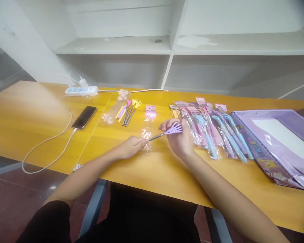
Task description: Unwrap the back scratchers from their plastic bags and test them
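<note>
A back scratcher with a purple hand-shaped head (pixel 174 129) and a thin metal rod is held level above the table. My left hand (pixel 129 147) pinches the rod near its lower left end. Around the purple head curl the fingers of my right hand (pixel 181 141), with the prongs lying against the palm. Just behind the rod lies a transparent bag (pixel 147 126) with a pink header card (pixel 150 109). Farther left are several loose scratchers (pixel 130 112) with pink and yellow heads, yellow and purple handle tubes (pixel 121 113), and another transparent bag (pixel 112 109).
Packaged scratchers (pixel 207 131) in several colours lie in a pile at the right, beside an open purple box (pixel 264 116). A phone (pixel 84 117) on a white cable lies at the left, near a power strip (pixel 81 90). White shelving (pixel 116 45) stands behind the table.
</note>
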A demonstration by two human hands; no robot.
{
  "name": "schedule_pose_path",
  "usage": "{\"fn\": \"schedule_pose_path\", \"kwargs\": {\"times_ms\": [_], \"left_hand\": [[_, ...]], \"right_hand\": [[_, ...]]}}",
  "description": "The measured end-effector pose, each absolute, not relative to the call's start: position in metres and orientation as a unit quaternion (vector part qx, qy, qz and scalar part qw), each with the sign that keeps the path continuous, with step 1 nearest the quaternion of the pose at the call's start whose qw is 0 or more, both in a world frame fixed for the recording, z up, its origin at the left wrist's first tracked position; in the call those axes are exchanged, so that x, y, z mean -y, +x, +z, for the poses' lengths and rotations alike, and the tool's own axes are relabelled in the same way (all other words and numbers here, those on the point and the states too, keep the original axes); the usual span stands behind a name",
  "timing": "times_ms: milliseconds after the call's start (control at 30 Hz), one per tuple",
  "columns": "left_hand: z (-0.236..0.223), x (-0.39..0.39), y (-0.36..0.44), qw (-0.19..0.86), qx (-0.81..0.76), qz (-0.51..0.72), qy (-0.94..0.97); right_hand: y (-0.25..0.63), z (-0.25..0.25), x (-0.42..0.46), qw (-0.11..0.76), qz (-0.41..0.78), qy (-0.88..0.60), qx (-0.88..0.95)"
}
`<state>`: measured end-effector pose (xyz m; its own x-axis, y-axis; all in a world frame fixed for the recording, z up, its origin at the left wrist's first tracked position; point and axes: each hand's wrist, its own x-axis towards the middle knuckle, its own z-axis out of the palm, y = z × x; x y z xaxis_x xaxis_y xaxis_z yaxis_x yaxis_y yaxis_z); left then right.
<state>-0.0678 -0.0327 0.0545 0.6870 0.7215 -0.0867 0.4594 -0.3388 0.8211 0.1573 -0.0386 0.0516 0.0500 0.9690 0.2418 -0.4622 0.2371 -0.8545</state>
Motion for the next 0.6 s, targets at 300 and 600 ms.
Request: {"fn": "schedule_pose_path", "kwargs": {"times_ms": [300,600], "left_hand": [[0.065,-0.033,-0.12,0.065,-0.613,0.31,0.724],[0.035,-0.046,-0.115,0.0,-0.617,0.284,0.734]], "right_hand": [[0.187,-0.002,0.013,0.61,0.524,-0.42,0.421],[0.174,-0.007,0.029,0.449,0.383,-0.509,0.627]]}}
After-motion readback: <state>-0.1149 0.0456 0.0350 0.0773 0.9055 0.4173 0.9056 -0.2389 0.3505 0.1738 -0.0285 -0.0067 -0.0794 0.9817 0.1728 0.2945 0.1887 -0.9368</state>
